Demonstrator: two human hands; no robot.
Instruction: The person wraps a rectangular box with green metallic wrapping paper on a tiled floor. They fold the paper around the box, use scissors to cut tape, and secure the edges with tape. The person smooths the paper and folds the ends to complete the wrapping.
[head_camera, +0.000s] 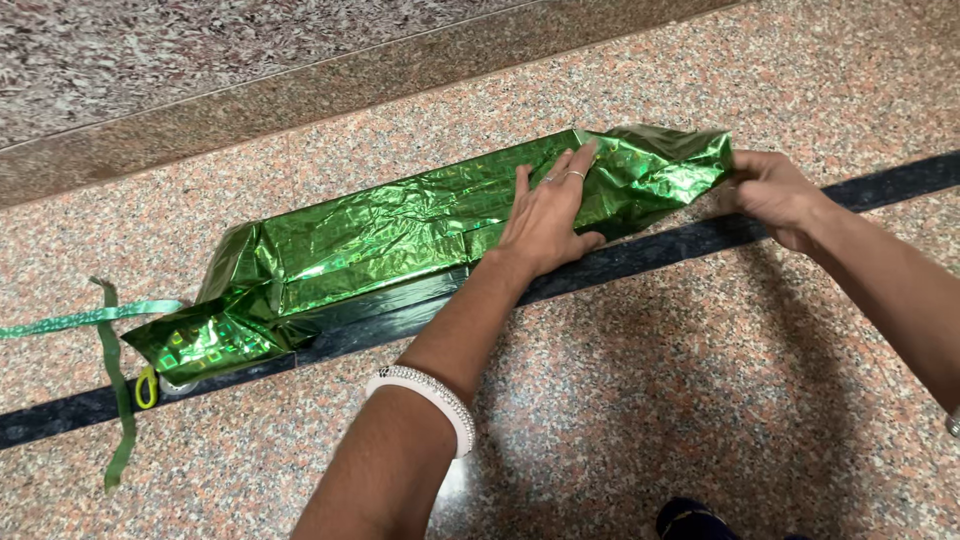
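A long box wrapped in shiny green foil paper (380, 235) lies on a speckled granite floor (650, 400), slanting from lower left to upper right. My left hand (548, 212) rests flat on the top of the parcel near its right end, fingers spread, with rings on two fingers and a white bangle on the wrist. My right hand (770, 195) pinches the loose foil at the parcel's right end. The left end of the wrapping is crumpled and folded over.
A green ribbon (110, 350) trails on the floor at the left, beside a small yellow-handled item (146, 387) under the parcel's left end. A dark strip (700, 240) runs across the floor. A raised stone ledge (300, 90) lies behind.
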